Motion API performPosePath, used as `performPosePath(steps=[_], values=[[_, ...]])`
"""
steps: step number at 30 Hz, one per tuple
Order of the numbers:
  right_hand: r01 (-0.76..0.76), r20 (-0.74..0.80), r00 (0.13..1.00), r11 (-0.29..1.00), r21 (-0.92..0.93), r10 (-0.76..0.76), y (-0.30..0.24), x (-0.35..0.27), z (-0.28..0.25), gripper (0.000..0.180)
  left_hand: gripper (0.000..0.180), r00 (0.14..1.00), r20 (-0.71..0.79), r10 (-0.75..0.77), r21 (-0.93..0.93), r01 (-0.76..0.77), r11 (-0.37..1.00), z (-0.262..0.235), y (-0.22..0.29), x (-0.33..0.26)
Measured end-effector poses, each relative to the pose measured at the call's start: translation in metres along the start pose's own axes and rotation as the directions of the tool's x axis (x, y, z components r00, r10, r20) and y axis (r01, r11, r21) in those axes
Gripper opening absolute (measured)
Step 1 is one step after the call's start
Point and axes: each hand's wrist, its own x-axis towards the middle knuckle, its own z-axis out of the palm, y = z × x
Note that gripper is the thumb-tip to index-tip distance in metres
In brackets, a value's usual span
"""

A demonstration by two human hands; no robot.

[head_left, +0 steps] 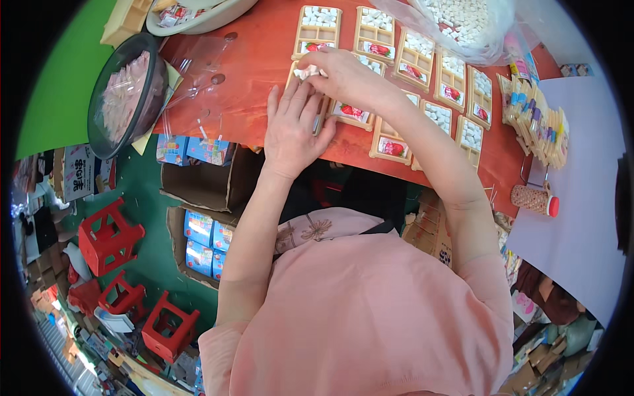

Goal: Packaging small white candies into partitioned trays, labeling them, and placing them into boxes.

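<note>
The left hand lies over a beige tray, its fingers long and nearly straight with slight gaps between them, the thumb spread away toward the right. The right hand comes across from the right, its fingers bent inward above the tray's upper part, beside the left fingertips. White pieces show at the right fingers; whether these are clamped on them or only touch them, I cannot tell. The tray sits on the red bench, partly hidden by both hands, next to similar filled trays.
</note>
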Motion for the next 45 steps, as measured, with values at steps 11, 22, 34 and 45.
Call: performPosePath(steps=[11, 22, 34, 45], values=[[-0.164, -0.100, 0.978, 0.970, 0.177, 0.183, -0.017, -0.021, -0.007, 0.031, 0.031, 0.985, -0.168, -0.029, -0.119, 0.009, 0.993, 0.003, -0.010, -0.011], [-0.054, -0.090, 0.995, 0.996, -0.075, 0.047, -0.025, 0.002, 0.014, 0.033, 0.034, 0.949, -0.236, -0.209, -0.094, 0.191, 0.977, -0.008, -0.007, -0.014], [-0.213, -0.090, 0.977, 0.923, -0.320, 0.195, -0.023, -0.026, -0.015, 0.026, 0.054, 0.998, 0.033, -0.061, -0.042, 0.062, 0.997, -0.010, -0.015, -0.001], [-0.262, -0.146, 0.964, 0.893, -0.366, 0.223, -0.016, -0.026, -0.002, 0.023, 0.067, 0.990, 0.126, 0.060, 0.071, -0.069, 0.995, -0.006, -0.004, 0.002]])
